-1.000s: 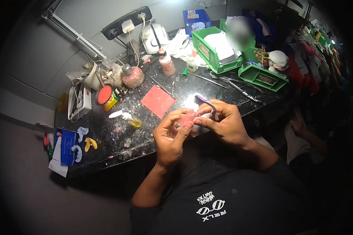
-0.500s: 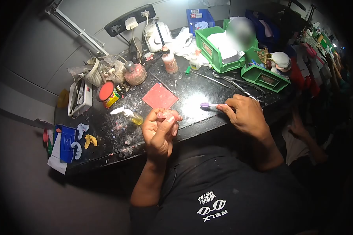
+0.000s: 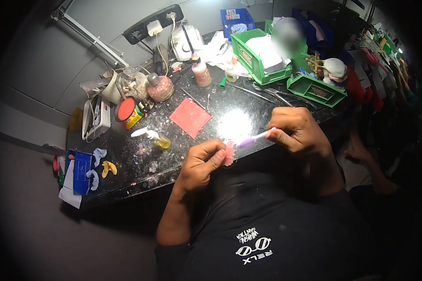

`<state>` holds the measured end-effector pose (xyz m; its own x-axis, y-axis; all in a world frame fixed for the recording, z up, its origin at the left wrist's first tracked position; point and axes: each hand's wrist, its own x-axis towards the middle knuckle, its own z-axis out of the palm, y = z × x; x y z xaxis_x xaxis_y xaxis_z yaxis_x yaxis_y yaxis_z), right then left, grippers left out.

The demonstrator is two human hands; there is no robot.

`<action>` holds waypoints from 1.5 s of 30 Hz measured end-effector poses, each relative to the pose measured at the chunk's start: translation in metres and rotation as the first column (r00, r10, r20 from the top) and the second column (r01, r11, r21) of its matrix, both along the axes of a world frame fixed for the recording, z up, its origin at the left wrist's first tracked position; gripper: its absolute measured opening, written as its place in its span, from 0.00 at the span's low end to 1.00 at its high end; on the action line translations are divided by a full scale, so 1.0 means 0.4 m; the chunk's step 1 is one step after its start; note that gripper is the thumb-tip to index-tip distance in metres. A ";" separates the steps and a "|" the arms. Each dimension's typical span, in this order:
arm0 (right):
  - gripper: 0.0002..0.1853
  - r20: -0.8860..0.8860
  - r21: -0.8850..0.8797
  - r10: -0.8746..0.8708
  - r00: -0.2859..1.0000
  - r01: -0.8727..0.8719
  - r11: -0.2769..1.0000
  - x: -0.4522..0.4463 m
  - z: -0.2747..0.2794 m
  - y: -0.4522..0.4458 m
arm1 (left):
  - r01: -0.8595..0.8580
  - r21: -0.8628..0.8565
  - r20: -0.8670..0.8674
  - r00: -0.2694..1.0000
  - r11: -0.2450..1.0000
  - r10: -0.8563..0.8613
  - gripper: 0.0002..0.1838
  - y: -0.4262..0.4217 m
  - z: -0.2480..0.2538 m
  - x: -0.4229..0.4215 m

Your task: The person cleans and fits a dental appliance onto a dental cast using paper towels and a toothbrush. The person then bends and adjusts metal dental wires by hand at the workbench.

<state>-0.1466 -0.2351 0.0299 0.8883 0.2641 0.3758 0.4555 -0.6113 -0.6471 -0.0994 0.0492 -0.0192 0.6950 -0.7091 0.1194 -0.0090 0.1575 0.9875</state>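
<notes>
My left hand [image 3: 200, 165] pinches a pink denture [image 3: 229, 154] between thumb and fingers near the front edge of the bench. Its scalloped, paler edge faces right, and my fingertips cover part of it. In my right hand [image 3: 297, 130] is a purple toothbrush [image 3: 253, 139], gripped by its handle and pointing left. The brush head is close beside the denture; whether the bristles touch it, I cannot tell. A flat pink wax sheet [image 3: 190, 117] lies on the bench beyond my left hand.
On the black bench [image 3: 173, 154] stand a pump bottle [image 3: 160, 139], a pink-stained bottle [image 3: 201, 74] and a spirit lamp-like jar [image 3: 160, 89]. Green bins [image 3: 255, 61] are at the back right, metal tools [image 3: 272, 93] before them. A blue tray [image 3: 82, 171] sits at left. Another person's hand [image 3: 361, 152] shows at right.
My left hand has moved right and turned the denture upright. The toothbrush in my right hand has tilted and come down beside it. The view has shifted slightly.
</notes>
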 end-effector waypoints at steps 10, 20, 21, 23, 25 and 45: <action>0.16 0.021 -0.131 0.466 0.884 -0.460 0.878 0.036 0.002 0.036 | 0.288 -0.075 -0.167 0.940 0.955 -0.297 0.16 -0.015 0.003 -0.012; 0.19 -0.023 -0.259 0.417 0.909 -0.408 0.875 0.029 0.027 0.032 | 0.265 0.075 -0.222 0.944 0.961 -0.243 0.17 -0.030 0.024 -0.027; 0.20 -0.080 -0.275 0.390 0.917 -0.396 0.876 0.035 0.042 0.017 | 0.262 0.075 -0.222 0.945 0.962 -0.240 0.17 -0.028 0.031 -0.028; 0.21 -0.095 -0.253 0.354 0.930 -0.367 0.895 0.044 0.031 -0.010 | 0.224 0.048 -0.220 0.953 0.973 -0.208 0.15 -0.022 0.043 -0.027; 0.22 -0.080 -0.273 0.387 0.919 -0.393 0.878 0.035 0.029 0.013 | 0.209 0.041 -0.256 0.947 0.977 -0.192 0.15 -0.029 0.036 -0.035; 0.18 -0.013 -0.231 0.449 0.893 -0.440 0.868 0.043 0.005 0.039 | 0.207 0.088 -0.186 0.964 0.974 -0.188 0.13 -0.029 0.030 -0.030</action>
